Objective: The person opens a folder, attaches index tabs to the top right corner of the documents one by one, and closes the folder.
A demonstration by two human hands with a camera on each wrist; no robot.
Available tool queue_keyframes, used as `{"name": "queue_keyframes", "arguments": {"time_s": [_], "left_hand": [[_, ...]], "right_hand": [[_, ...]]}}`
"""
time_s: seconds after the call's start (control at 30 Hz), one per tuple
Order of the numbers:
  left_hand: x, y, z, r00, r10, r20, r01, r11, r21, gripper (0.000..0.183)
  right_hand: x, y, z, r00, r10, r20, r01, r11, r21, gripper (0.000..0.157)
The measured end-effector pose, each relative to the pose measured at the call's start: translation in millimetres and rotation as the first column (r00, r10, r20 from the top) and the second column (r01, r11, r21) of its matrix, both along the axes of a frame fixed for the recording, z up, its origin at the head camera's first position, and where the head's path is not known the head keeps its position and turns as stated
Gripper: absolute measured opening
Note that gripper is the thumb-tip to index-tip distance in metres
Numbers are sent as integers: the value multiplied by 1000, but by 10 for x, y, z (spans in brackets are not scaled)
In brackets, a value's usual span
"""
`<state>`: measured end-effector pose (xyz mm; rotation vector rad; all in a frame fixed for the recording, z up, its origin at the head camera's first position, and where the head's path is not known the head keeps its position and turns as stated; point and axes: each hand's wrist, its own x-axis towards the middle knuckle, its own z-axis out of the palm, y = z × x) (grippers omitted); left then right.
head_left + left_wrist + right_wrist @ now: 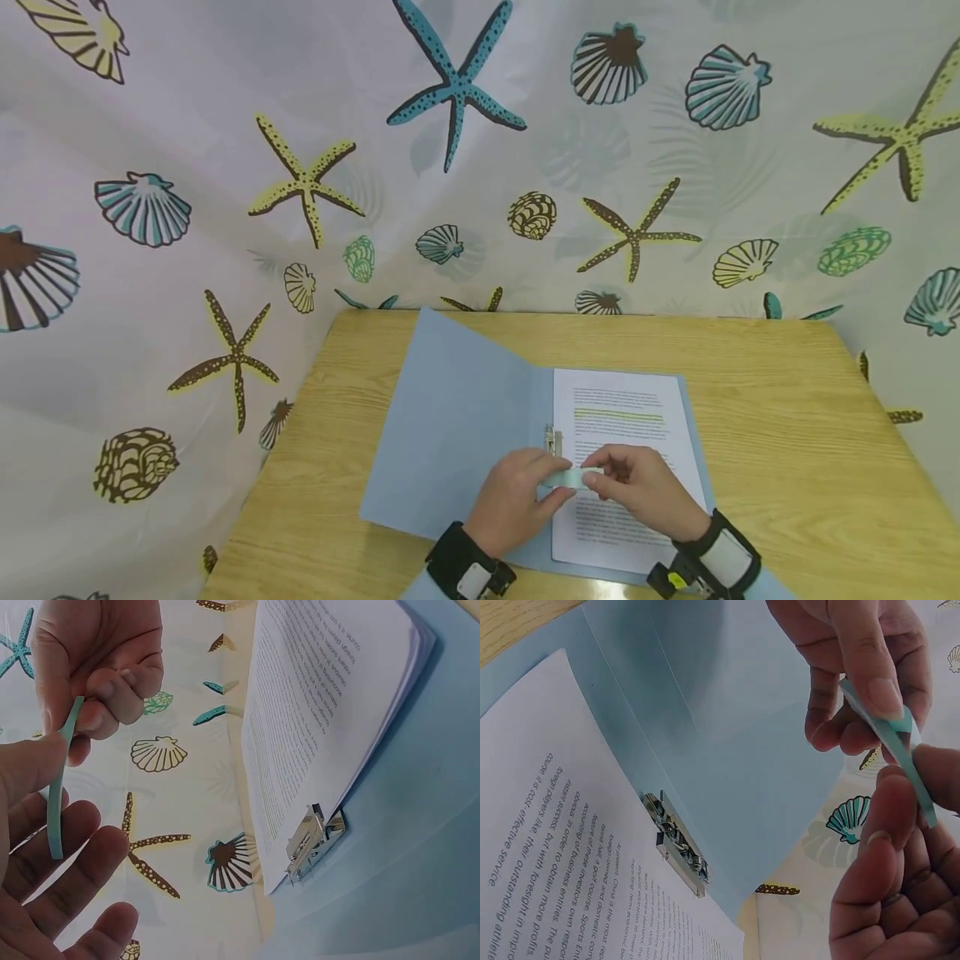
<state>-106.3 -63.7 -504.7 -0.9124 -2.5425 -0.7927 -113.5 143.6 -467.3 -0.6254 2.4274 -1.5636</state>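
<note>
A narrow pale-teal strip (567,478), which looks like a small pad of paper slips, is held above the page between both hands. My left hand (519,498) pinches one end between thumb and fingers. My right hand (645,487) grips the other end with thumb and index finger. In the right wrist view the strip (892,742) appears edge-on, and a thin layer seems to part from it near the left thumb. Beneath the hands lie printed sheets (618,533) in an open blue folder (457,417), partly covered by the hands.
A metal clip (553,442) stands at the folder's spine beside the sheets' left edge. Yellow highlighting (618,415) marks lines on the top page. The folder's left cover tilts up from the wooden table (795,433). A patterned cloth (480,208) hangs behind and at the sides.
</note>
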Motion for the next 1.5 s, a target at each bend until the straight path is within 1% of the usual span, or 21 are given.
{"name": "queue_keyframes", "arguments": {"time_s": [0.1,0.27,0.4,0.47,0.5,0.57,0.63,0.67,0.73,0.83,0.9,1.0,1.07,1.1,1.13,1.17,1.23,1.27,1.33,1.4,1.5], "left_hand": [[2,-1,20,1000,-1,-2,1,1000,31,27],[5,-4,19,999,9,33,-12,994,106,23],[0,2,14,999,26,46,-32,989,145,18],[0,8,18,999,26,44,-33,987,159,19],[0,11,20,999,29,34,-34,986,162,20],[4,15,25,999,32,17,-34,985,170,27],[10,16,32,999,42,9,-43,982,184,36],[12,17,34,999,54,8,-54,980,192,39],[13,20,38,997,80,9,-80,973,215,40],[13,40,35,993,116,31,-120,960,255,21],[14,65,29,992,111,62,-124,954,274,10],[12,119,23,990,74,123,-108,949,296,18],[9,153,27,986,46,158,-95,944,316,21],[6,169,29,985,39,170,-93,942,322,21],[2,182,31,984,33,178,-91,939,332,22],[-2,191,34,982,28,187,-92,935,342,22],[-10,202,37,980,23,197,-94,928,360,22],[-15,205,37,980,23,197,-95,928,361,22],[-24,206,39,979,18,203,-94,925,367,21],[-30,205,41,978,13,206,-89,927,365,20],[-31,202,40,976,2,216,-81,930,359,23]], "right_hand": [[3,16,19,1000,4,4,-4,1000,-19,8],[-13,61,16,999,19,34,-17,998,-66,12],[-64,98,-103,997,21,68,-14,995,-101,12],[-89,110,-182,998,10,63,-4,995,-100,11],[-98,111,-216,999,-2,46,7,996,-93,10],[-108,106,-263,998,-48,-34,46,997,-57,8],[-113,93,-281,982,-103,-158,100,995,-25,10],[-117,86,-282,963,-130,-236,132,991,-8,12],[-119,74,-271,901,-172,-398,200,979,30,17],[-121,64,-232,788,-177,-590,267,962,67,18],[-115,48,-202,706,-160,-690,285,956,71,15],[-105,-3,-170,586,-125,-800,270,962,48,4],[-98,-48,-162,516,-112,-849,249,968,24,11],[-94,-71,-163,491,-108,-864,240,971,15,16],[-92,-91,-165,473,-107,-874,232,973,7,19],[-89,-108,-170,463,-107,-880,222,975,-2,21],[-83,-129,-186,457,-106,-883,208,978,-10,22],[-81,-132,-195,462,-108,-880,201,980,-14,21],[-79,-128,-216,482,-113,-869,191,981,-21,18],[-80,-112,-238,512,-123,-850,190,981,-27,13],[-86,-85,-267,576,-156,-802,202,978,-45,5]]}}
